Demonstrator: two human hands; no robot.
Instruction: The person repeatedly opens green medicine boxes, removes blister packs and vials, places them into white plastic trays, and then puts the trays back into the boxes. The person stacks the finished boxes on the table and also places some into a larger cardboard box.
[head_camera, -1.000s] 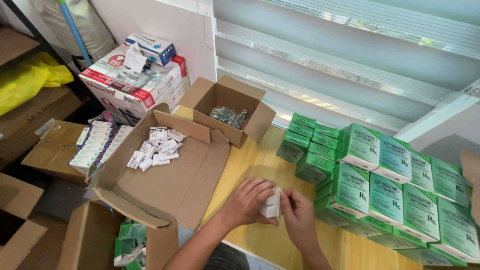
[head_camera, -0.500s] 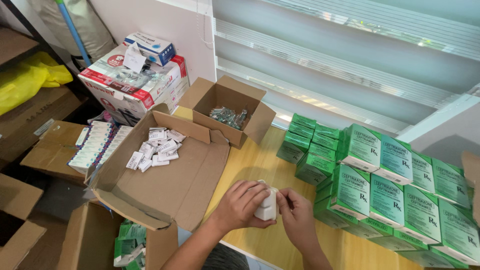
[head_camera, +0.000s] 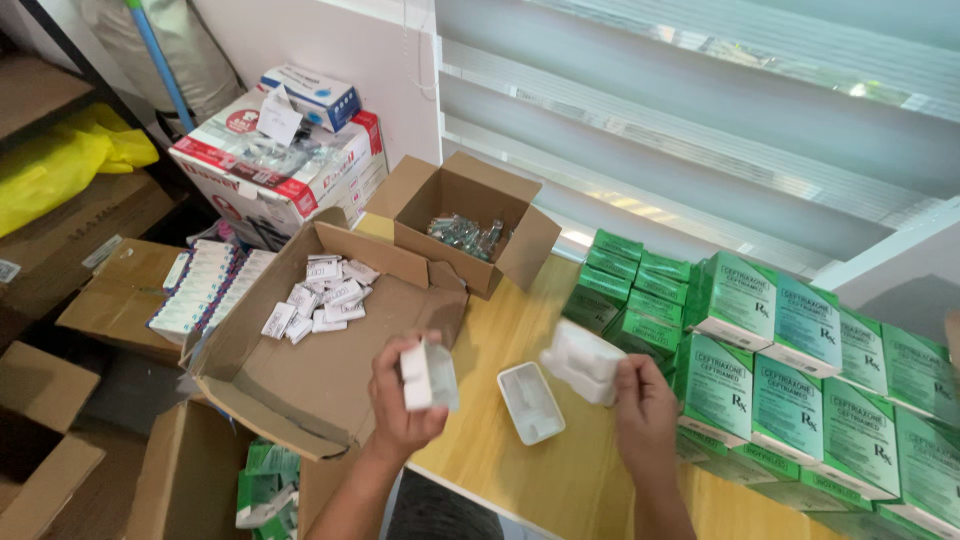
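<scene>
On the far left, a flat carton is carrying rows of white packs. Next to it, a big open box is holding a scatter of small white sachets near its back wall. My left hand is hovering over that box's near right corner, its grip curled shut around a small white tray, thumb on the near face and fingers behind; the tray is standing nearly upright, long axis running up and down. Behind it, a smaller open box is showing vials inside. Between my hands, an empty white tray is lying flat on the wooden surface, hollow side up, long axis running away from me and slightly leftward. My right hand is pinching a stack of white trays from below, grip closed on its right end, the stack tilting up toward the left. Green cartons are standing piled along the right.
</scene>
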